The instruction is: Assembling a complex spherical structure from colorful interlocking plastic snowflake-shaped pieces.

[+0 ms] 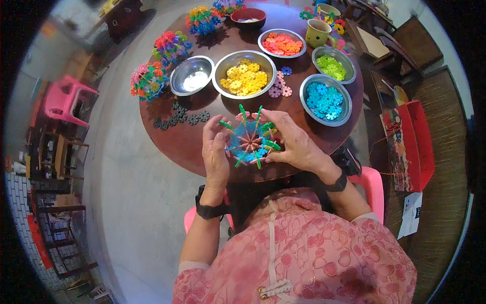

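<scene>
Between my two hands is a round, basket-like build of interlocking plastic flower discs (249, 140), blue and pink with green pieces sticking out around its rim. My left hand (215, 154) is curved against its left side, fingers up and thumb near the edge. From the right, my right hand (296, 144) grips the rim with thumb below and fingers above. The build is held over the near edge of the round brown table (169, 139). Loose black discs (178, 117) lie to its left, and pink discs (279, 87) lie just beyond it.
Steel bowls hold yellow discs (244, 77), orange-red discs (281, 44), green discs (330, 67) and blue discs (324, 100). Another steel bowl (192, 76) shows its shiny bottom. Finished colourful disc balls (150, 81) stand along the left edge. A yellow-green mug (318, 33) and red bowl (248, 18) stand farther back.
</scene>
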Demonstrator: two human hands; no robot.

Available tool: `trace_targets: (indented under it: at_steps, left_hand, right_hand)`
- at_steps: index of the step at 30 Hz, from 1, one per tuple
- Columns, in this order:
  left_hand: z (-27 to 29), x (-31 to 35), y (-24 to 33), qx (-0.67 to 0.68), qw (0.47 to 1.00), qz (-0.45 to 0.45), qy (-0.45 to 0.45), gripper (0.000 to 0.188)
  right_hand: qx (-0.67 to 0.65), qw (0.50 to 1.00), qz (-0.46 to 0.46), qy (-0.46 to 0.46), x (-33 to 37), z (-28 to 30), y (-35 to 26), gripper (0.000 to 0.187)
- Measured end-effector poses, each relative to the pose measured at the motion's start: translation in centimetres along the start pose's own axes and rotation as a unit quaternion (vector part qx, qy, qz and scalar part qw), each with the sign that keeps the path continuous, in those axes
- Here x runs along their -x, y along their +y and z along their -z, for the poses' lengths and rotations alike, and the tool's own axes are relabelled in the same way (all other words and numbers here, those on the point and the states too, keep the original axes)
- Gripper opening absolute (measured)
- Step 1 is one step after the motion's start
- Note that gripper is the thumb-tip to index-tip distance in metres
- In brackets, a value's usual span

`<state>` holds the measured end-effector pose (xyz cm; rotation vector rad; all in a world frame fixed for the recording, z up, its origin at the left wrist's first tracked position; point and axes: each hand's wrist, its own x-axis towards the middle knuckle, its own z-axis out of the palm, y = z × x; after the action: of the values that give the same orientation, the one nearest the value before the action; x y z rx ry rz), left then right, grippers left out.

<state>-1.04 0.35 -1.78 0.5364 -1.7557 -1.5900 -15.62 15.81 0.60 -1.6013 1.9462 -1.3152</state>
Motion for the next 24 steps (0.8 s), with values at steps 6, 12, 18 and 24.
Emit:
trace_targets:
  at_steps: [6, 12, 18, 24]
  left_hand:
    - [-0.21, -0.15, 0.22, -0.013, 1.000, 0.022, 0.011, 0.044]
    - [-0.24, -0.12, 0.36, 0.002, 0.999, 0.046, 0.015, 0.041]
    - [-0.26, -0.03, 0.42, -0.006, 0.999, 0.038, 0.014, 0.041]
    - [-0.02, -0.14, 0.41, -0.004, 1.000, 0.029, -0.001, 0.043]
  right_hand:
    - [-0.017, 1.000, -0.008, -0.005, -0.15, 0.20, -0.17, 0.092]
    - [-0.032, 0.999, -0.035, -0.016, -0.20, 0.37, -0.64, 0.093]
    - [-0.028, 0.999, -0.020, -0.006, -0.07, -0.17, 0.12, 0.099]
    - [-0.037, 0.999, -0.034, -0.006, -0.13, -0.13, -0.43, 0.092]
